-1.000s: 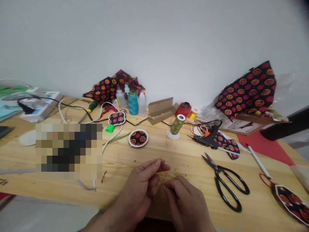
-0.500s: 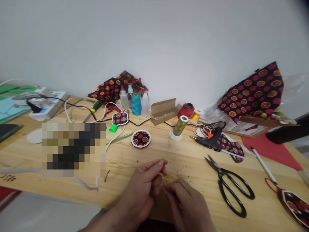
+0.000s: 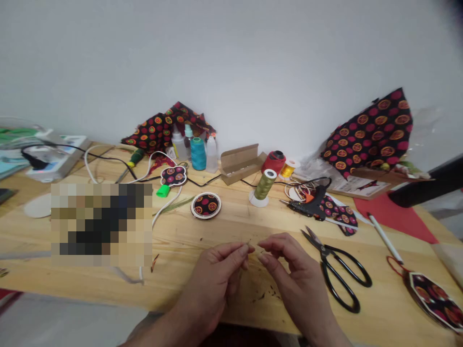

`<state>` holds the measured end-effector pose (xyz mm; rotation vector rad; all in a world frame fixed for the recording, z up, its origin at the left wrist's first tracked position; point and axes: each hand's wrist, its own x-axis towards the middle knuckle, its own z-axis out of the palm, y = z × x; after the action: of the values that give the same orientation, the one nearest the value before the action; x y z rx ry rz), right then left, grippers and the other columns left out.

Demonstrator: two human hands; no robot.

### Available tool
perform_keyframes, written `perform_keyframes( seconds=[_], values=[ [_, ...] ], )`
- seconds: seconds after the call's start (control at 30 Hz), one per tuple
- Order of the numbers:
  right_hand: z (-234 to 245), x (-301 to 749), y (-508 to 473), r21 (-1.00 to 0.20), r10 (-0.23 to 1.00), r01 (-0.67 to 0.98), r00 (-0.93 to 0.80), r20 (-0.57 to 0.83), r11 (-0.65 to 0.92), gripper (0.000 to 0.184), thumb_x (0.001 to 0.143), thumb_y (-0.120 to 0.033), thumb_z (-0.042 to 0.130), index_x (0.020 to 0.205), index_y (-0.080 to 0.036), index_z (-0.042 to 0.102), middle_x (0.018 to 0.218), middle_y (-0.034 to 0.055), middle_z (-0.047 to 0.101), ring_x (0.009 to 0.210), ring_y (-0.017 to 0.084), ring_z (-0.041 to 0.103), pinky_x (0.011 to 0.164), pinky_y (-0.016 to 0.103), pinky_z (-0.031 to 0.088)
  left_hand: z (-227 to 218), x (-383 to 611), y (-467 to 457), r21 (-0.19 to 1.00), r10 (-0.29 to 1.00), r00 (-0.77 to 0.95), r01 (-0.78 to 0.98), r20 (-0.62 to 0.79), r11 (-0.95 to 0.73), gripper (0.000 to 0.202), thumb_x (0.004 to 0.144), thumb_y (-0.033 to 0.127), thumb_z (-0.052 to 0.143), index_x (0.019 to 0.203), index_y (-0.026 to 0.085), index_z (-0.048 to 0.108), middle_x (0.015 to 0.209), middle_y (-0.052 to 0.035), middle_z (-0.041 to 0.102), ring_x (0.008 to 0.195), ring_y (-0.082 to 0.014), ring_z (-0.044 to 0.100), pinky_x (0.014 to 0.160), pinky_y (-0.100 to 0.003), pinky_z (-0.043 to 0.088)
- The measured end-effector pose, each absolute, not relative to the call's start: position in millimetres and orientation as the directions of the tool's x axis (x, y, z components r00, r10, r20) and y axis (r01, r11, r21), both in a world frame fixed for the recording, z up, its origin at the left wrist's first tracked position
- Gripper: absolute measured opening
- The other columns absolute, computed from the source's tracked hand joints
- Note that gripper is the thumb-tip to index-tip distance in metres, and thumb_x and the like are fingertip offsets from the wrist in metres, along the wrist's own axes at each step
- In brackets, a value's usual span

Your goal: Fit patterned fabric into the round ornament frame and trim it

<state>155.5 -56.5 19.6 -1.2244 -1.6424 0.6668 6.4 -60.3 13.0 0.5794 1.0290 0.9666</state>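
Low over the near part of the table, my left hand (image 3: 219,277) is closed in a pinch, thumb against forefinger. Whatever sits at its fingertips is too small to make out. My right hand (image 3: 298,274) faces it, its curled thumb and fingertips drawn close around something too fine to name. A narrow gap separates the two hands. Beyond them lies a round piece (image 3: 206,206) with patterned dark cloth inside a pale rim. A spool of olive thread (image 3: 265,185) stands farther back. Black-handled scissors (image 3: 334,267) rest to the right of my right hand.
A hot glue gun (image 3: 309,205) lies behind the scissors. Along the wall are a small cardboard box (image 3: 242,166), a teal thread spool (image 3: 198,154) and bottles. At left are a power strip (image 3: 60,156), cables and a blurred-out patch. An octagonal patterned piece (image 3: 432,296) lies far right.
My right hand has risen and turned, its fingertips now level with my left hand's. Dark scraps on the wood below show more. The whole view has shifted slightly.
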Motion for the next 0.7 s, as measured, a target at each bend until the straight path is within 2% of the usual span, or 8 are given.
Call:
perform_keyframes(
  seconds=[0.1, 0.47, 0.7],
  values=[
    [22.4, 156.2, -55.2, -0.855, 0.931, 0.378, -0.065, 0.358, 0.355, 0.009, 0.076, -0.011, 0.065, 0.079, -0.019, 0.066, 0.077, 0.0007, 0.063, 0.074, 0.013, 0.06, 0.066, 0.021, 0.049, 12.8, 6.1, -60.7, 0.8, 0.87, 0.225, -0.342, -0.439, 0.492, 0.029, 0.077, 0.037, 0.067, 0.059, 0.016, 0.061, 0.041, 0.0098, 0.031, 0.04, -0.0059, 0.019, 0.041, -0.024, 0.01],
    [21.3, 158.8, -52.8, -0.895, 0.96, 0.348, -0.109, 0.256, 0.279, 0.014, 0.077, -0.009, 0.064, 0.068, -0.02, 0.06, 0.071, -0.0024, 0.057, 0.07, 0.011, 0.054, 0.065, 0.021, 0.043, 12.6, 5.9, -64.7, 0.854, 0.867, 0.264, -0.202, -0.424, 0.479, 0.031, 0.078, 0.038, 0.063, 0.056, 0.017, 0.057, 0.04, 0.0101, 0.03, 0.04, -0.0073, 0.019, 0.041, -0.024, 0.012],
    [18.2, 167.0, -47.2, -0.956, 0.963, 0.242, -0.251, 0.102, 0.165, 0.016, 0.079, -0.011, 0.063, 0.089, -0.023, 0.068, 0.082, -0.001, 0.061, 0.076, 0.012, 0.056, 0.07, 0.023, 0.044, 12.3, 5.7, -65.0, 0.871, 0.863, 0.301, -0.157, -0.406, 0.465, 0.031, 0.08, 0.036, 0.06, 0.056, 0.017, 0.056, 0.044, 0.009, 0.035, 0.04, -0.0073, 0.024, 0.042, -0.025, 0.013]
  ],
)
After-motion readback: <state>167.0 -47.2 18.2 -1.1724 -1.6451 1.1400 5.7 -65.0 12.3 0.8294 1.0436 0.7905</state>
